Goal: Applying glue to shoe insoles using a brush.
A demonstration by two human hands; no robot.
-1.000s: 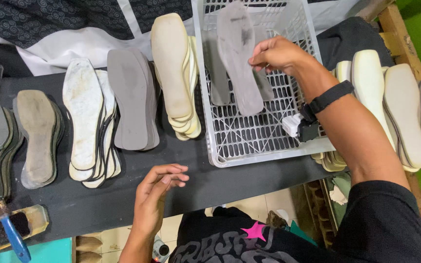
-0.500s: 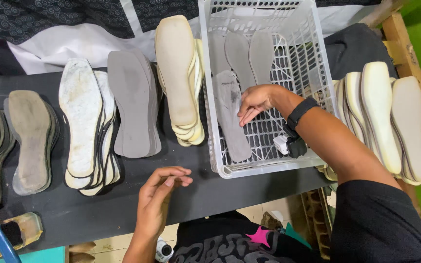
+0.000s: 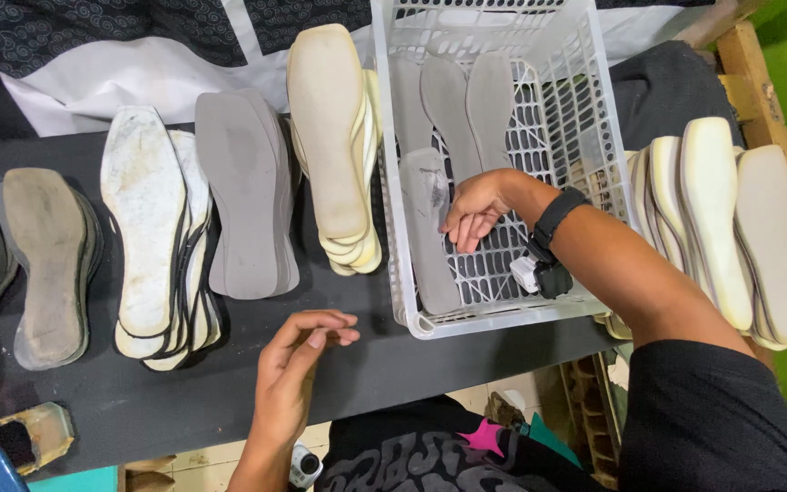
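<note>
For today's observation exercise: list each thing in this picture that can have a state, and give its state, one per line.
white basket: upright, holding grey insoles
grey insole: flat in basket, under right hand's fingertips
right hand: inside basket, fingers curled, gripping nothing
left hand: open, resting on black table
cream insole stack: stacked flat beside basket
grey insole stack: stacked flat

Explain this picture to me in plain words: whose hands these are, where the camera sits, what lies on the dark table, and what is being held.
There is no machine here, only a person with bare hands. The camera sits on the person's head and looks down. The right hand reaches into a white plastic basket and rests on a grey insole; three more grey insoles lie further back in it. The left hand lies open on the dark table and holds nothing. On the table are stacks of insoles: whitish, grey and cream. More cream ones stand to the right.
</note>
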